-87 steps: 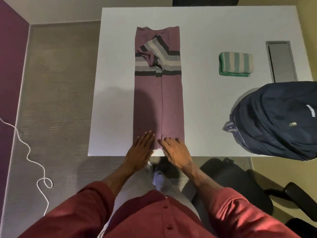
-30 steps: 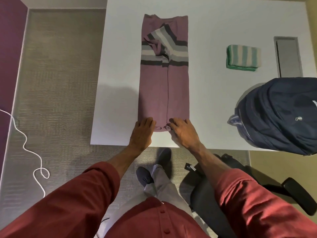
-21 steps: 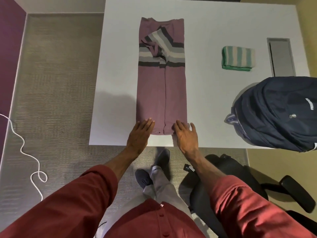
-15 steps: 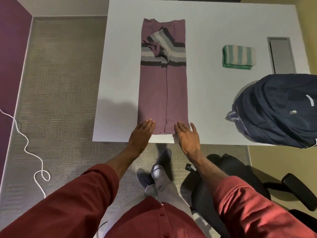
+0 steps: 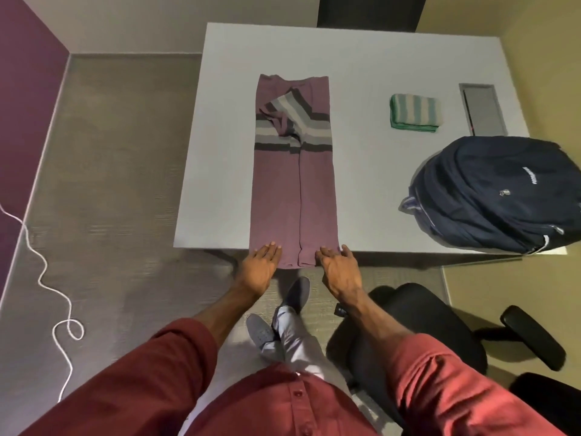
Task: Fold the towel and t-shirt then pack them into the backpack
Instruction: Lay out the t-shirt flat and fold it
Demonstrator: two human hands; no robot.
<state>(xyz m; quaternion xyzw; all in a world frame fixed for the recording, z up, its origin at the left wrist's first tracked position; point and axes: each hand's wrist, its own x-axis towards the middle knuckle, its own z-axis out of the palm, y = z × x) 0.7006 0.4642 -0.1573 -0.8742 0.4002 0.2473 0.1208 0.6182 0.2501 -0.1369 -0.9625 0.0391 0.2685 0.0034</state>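
Head view is showing the left grip point(image 5: 262, 262) lying flat, fingers straight and holding nothing, at the near left corner of the t-shirt point(image 5: 292, 190). The shirt is lying as a narrow strip along the surface point(image 5: 220, 184), its hem overhanging the near edge, probably ready for folding end to end. The right grip point(image 5: 338, 265) is mirroring it, fingers spread and empty. The folded towel point(image 5: 415, 113) is sitting near the backpack point(image 5: 503, 196), ready for packing.
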